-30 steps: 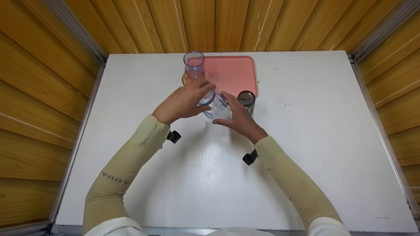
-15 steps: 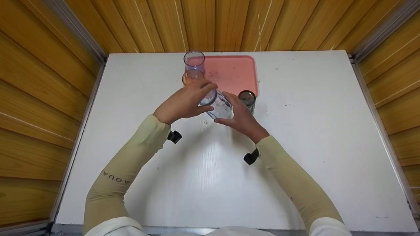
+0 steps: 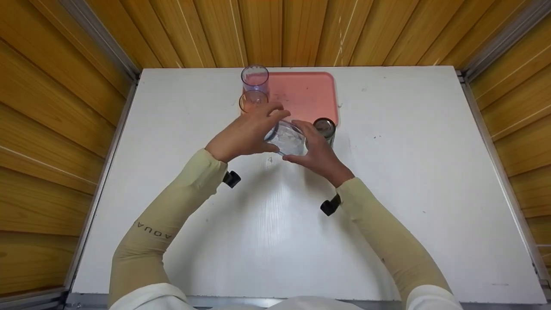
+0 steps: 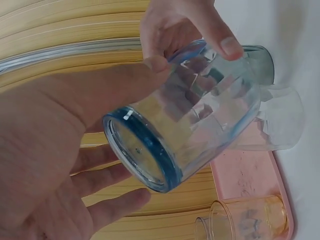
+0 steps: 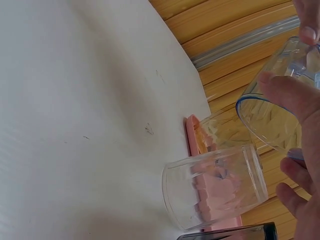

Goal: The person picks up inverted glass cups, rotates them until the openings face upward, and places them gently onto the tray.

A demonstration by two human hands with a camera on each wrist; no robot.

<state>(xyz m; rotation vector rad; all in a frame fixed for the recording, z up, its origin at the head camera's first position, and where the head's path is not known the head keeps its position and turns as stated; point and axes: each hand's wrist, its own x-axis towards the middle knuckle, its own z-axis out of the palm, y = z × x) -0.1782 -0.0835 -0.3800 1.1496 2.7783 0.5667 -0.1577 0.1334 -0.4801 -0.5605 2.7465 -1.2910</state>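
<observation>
blue-edged glass (image 3: 288,138): see-through with a faceted wall, held tilted in the air above the table between both hands, just in front of the tray.
left hand (image 3: 245,131): grips the glass near its thick, blue-ringed end, thumb against the side.
right hand (image 3: 318,150): grips the other end by the thin rim, thumb on the outside.
clear glass (image 5: 215,185): upright beneath the held one, beside the dark glass (image 3: 324,129); the head view hides it.
dark glass: near the tray's front right corner, just beyond the right hand.
orange glass (image 3: 253,101): upright on the tray's left side, partly behind the left hand.
purple glass (image 3: 255,78): just behind the orange one, at the back left corner.
tray (image 3: 308,88): pink, flat on the table.
table (image 3: 275,245): white, with small dark marks.
sleeves (image 3: 150,232): pale yellow-green, lettering on the left.
wall (image 3: 301,34): wood-patterned panels.
</observation>
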